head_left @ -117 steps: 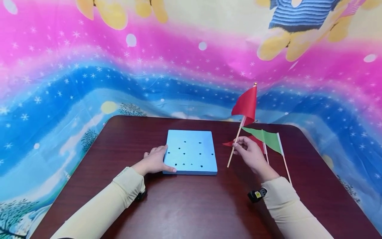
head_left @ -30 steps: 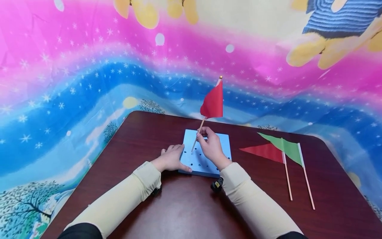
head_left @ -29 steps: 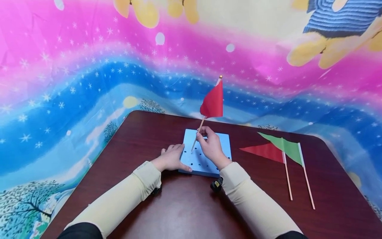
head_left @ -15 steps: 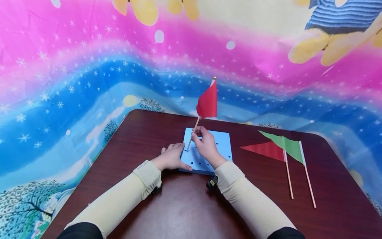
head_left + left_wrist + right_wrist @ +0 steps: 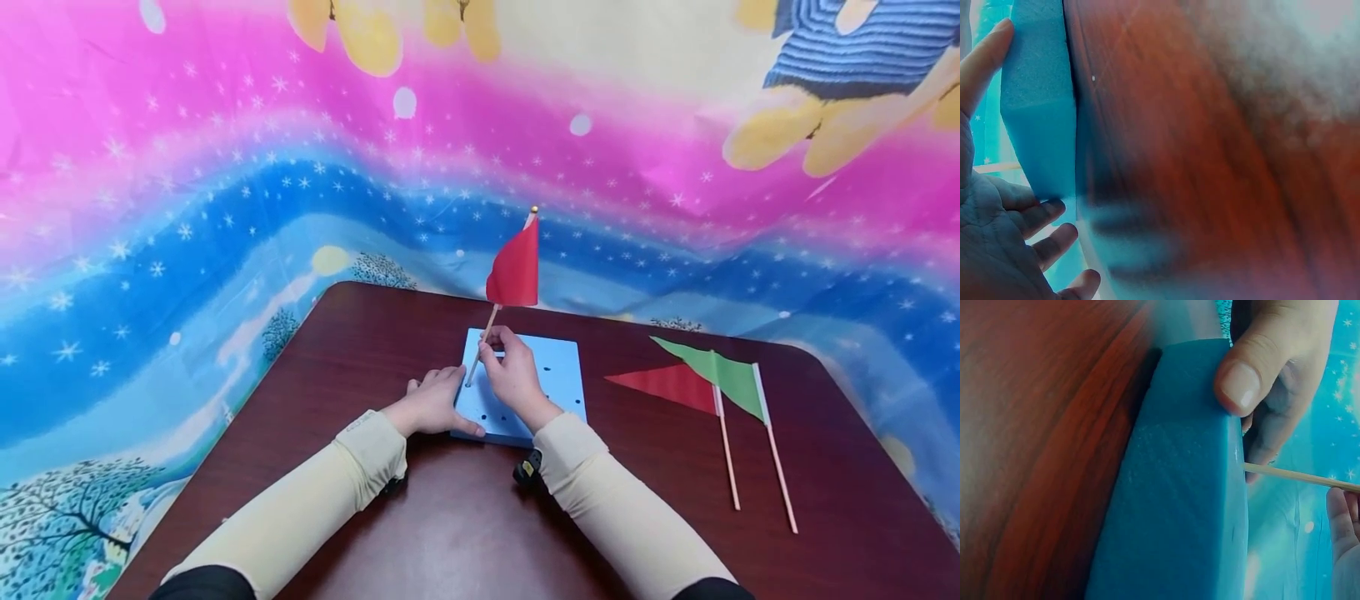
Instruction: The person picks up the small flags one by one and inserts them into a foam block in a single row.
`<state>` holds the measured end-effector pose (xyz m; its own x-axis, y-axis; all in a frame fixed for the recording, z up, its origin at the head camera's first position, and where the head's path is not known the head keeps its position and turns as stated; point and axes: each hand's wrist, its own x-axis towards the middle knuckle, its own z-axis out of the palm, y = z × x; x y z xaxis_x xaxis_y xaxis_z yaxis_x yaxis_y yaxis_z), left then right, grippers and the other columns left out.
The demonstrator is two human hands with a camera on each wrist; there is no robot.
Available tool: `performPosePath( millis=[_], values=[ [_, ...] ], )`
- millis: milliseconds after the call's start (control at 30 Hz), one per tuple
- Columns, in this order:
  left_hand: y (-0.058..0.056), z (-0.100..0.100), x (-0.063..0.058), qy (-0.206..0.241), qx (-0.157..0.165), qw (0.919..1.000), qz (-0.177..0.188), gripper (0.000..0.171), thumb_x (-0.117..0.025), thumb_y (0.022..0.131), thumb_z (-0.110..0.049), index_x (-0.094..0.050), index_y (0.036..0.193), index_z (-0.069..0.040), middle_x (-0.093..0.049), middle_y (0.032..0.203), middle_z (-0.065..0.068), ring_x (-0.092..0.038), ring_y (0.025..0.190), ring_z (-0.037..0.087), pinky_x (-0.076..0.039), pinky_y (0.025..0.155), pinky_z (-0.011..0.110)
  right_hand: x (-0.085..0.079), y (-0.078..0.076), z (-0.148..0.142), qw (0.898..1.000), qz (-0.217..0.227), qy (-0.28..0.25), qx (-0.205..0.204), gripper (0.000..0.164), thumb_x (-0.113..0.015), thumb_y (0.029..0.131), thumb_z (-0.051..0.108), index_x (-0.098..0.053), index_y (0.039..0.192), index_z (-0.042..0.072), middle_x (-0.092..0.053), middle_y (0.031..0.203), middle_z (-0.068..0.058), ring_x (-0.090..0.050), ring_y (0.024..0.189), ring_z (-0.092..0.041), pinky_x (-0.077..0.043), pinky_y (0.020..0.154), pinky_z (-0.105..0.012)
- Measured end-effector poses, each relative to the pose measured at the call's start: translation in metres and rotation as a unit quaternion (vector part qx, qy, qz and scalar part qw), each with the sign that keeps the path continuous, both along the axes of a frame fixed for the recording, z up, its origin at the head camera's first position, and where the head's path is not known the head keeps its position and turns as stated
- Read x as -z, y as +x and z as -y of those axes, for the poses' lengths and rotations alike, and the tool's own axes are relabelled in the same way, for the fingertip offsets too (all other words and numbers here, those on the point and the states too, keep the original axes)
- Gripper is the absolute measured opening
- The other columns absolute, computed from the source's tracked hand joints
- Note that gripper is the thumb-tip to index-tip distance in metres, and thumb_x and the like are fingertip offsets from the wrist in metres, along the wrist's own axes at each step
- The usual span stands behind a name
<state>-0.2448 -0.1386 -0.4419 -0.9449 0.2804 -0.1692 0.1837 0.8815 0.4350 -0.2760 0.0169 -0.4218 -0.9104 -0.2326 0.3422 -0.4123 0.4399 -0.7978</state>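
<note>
Person's R hand (image 5: 513,367) is gripping a red flag (image 5: 516,271) by its thin wooden stick, thumb & fingertips pinching approx. the lower part. The flag is standing at a tilt, its gold-coloured tip leaning to the R & its cloth hanging on the L side of the stick. The stick's bottom end is meeting the top of a pale blue block (image 5: 562,346) at a hole near the L edge; can't tell how deep, if at all, it's going in.

L hand (image 5: 427,402) is resting against the block's near L corner, fingers spread & fairly straight, not curling round anything: thumb is touching the front side, other fingers lying along the L side. Block is sitting flat on a dark red-brown table (image 5: 450,542), w/ several small dark holes showing in its top; R hand is hiding some of them.

To the R of the block, well apart from it, two more flags are lying on the table: a second red flag (image 5: 667,387), cloth pointing L, & a green flag (image 5: 735,383) just beside it, its cloth partly overlapping the red one. Both sticks are pointing toward the person. Behind the table, a pink-&-blue backdrop (image 5: 225,125) w/ snowflakes is hanging.
</note>
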Motion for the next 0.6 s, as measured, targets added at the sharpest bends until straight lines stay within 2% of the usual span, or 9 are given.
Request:
performPosePath(
  millis=[300,600],
  values=[
    [0.0004,0.0014,0.0019,-0.002,-0.001,1.0000,-0.004,0.120,-0.076,0.065,-0.068,-0.025,0.153,-0.006,-0.034,0.152,0.009,-0.030,0.135,0.032,-0.025,0.098,0.060,0.0045,0.0005,0.0017,0.999,-0.025,0.026,-0.025,0.019,-0.058,0.098,0.013,-0.059,0.113,0.003,-0.062,0.099,-0.006,-0.063,0.095,-0.018,-0.054,0.081,-0.034],
    [0.0005,0.0014,0.0020,-0.002,0.000,1.0000,-0.004,0.119,-0.076,0.066,-0.068,-0.024,0.154,-0.006,-0.034,0.152,0.009,-0.031,0.134,0.032,-0.026,0.098,0.060,0.0045,0.0032,0.0032,0.999,-0.019,0.032,-0.027,0.019,-0.058,0.098,0.016,-0.059,0.113,0.003,-0.062,0.101,-0.005,-0.062,0.096,-0.018,-0.053,0.081,-0.033]
  ],
)
